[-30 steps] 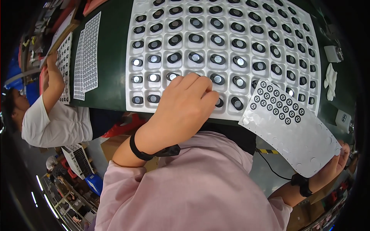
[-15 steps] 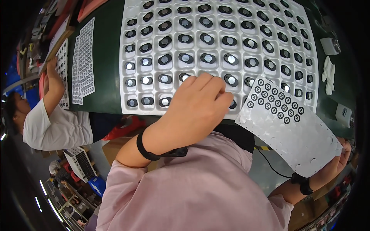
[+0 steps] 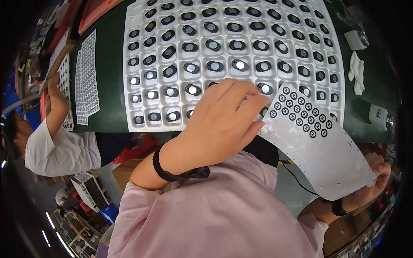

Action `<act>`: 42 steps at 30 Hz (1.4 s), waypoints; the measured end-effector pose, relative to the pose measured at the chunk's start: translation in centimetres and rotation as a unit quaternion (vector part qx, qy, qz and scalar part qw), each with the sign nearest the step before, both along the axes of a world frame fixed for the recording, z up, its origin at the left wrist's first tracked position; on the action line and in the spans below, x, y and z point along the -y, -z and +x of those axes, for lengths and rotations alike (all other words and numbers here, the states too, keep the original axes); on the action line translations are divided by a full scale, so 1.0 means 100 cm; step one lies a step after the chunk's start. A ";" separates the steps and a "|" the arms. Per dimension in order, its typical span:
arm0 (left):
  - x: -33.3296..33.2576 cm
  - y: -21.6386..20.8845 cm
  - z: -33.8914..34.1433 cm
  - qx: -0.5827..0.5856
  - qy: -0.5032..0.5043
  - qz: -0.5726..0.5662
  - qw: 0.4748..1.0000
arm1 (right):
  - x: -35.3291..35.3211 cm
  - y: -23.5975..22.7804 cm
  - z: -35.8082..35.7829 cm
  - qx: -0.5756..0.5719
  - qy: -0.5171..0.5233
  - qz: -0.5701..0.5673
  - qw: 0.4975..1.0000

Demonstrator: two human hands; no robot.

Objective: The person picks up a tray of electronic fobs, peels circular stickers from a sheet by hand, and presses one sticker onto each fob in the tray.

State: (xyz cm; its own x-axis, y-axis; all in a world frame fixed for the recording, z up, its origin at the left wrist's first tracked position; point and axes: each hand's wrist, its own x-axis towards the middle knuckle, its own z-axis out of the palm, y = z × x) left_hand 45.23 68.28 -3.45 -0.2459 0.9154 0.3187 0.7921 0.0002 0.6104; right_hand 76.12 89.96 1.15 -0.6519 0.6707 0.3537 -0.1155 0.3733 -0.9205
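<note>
My left hand [image 3: 221, 118] is over the near edge of a white moulded tray [image 3: 150, 128]. Its fingers are bent, and the thumb stands apart from the index finger beside the left edge of a sticker sheet [image 3: 327, 157]. Nothing shows between them. Pinched at its lower right corner by my right hand [image 3: 378, 172], the sheet slants over the tray's near right part. Round black-and-white stickers cover its upper end; the rest is bare backing. Small black oval parts [image 3: 214, 66] with round silvery or grey centres sit in the tray's pockets. My left hand and the sheet hide some pockets.
Two printed sticker sheets [image 3: 88, 77] lie on the green table [image 3: 111, 86] left of the tray. A white glove [image 3: 356, 73] and two small white containers [image 3: 355, 40] are at the right. Far left, a co-worker [image 3: 60, 148] reaches over another tray [image 3: 64, 90].
My left hand has moved right, away from a pocket and up to the sheet's left edge, and its thumb now stands out. My right hand still holds the sheet. The whole view has shifted slightly.
</note>
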 end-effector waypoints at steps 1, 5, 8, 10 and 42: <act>-0.005 -0.001 0.003 0.020 0.007 0.028 0.999 | 0.002 -0.005 -0.002 -0.012 -0.049 0.013 0.999; -0.033 -0.007 0.013 -0.024 0.071 0.087 0.993 | 0.008 -0.027 -0.018 0.016 -0.144 0.133 0.980; -0.041 -0.014 0.023 -0.032 0.150 0.131 0.979 | 0.014 -0.041 -0.014 0.013 -0.206 0.185 0.961; -0.033 -0.019 0.028 0.000 0.187 0.126 0.974 | 0.024 -0.050 -0.008 0.012 -0.234 0.213 0.949; 0.100 0.007 0.017 0.314 0.285 -0.067 0.903 | 0.085 -0.065 0.007 -0.027 -0.224 0.252 0.941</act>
State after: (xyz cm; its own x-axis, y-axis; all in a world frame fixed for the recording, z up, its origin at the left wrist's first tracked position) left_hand 46.88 58.31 -4.19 0.1826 0.9705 0.1576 0.1840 -0.1912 0.9641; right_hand 76.79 81.51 7.69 -0.8012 0.0712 0.5942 -0.4065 0.6639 -0.6277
